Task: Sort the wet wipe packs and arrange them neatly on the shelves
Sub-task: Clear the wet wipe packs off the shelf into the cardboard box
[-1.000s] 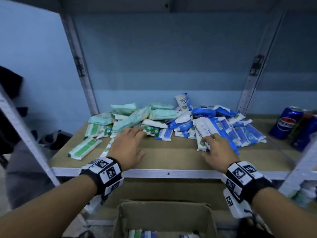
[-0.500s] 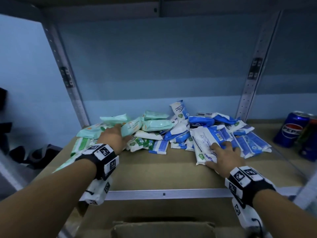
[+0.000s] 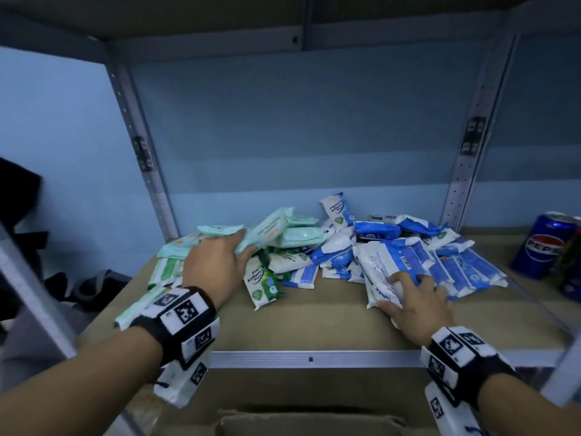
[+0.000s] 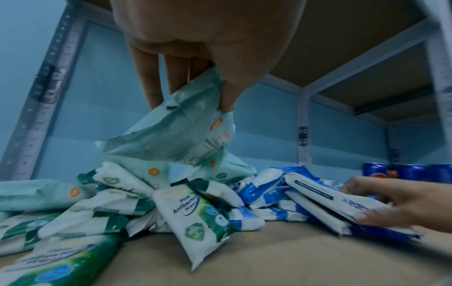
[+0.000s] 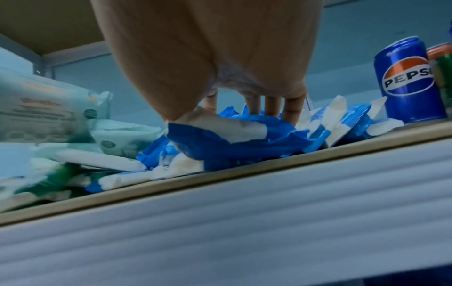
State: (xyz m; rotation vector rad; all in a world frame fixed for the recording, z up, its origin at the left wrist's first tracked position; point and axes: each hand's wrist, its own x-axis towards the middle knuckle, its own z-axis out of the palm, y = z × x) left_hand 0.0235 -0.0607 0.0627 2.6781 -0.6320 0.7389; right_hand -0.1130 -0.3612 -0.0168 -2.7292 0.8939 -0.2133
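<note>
Pinching a pale mint-green soft plastic wipe pack (image 4: pixel 176 123) w/ left hand (image 3: pixel 217 262), thumb on one side, fingers (image 4: pixel 149 77) on the other, grip clamped on its top end. Lifted clear at that end, lower edge hanging just over the heap (wrist view shows it best). Lying beneath and around: more mint-green packs (image 3: pixel 298 236) at back left, white-and-green flat antibacterial wipe packs (image 3: pixel 262 278) at front left, one propped on the heap and tilted toward the shelf edge.

Resting right hand (image 3: pixel 415 305) on a stack of white-and-blue flat wipe packs (image 3: pixel 393 265) at the right of the heap, fingers spread over the top, thumb at the near edge. Grip looks pressed onto the top pack, slightly curled round its near end; can't tell if actually lifted. More white-and-blue packs (image 3: pixel 471 269) fanned out to the right, touching each other.

All on the tan board shelf (image 3: pixel 314 325) w/ pale metal front rail (image 5: pixel 269 222). Standing upright well to the right, apart from the packs: blue Pepsi can (image 3: pixel 545 245), w/ further cans beside it (partly cut off). Showing below the shelf edge: brown cardboard box (image 3: pixel 308 423).
</note>
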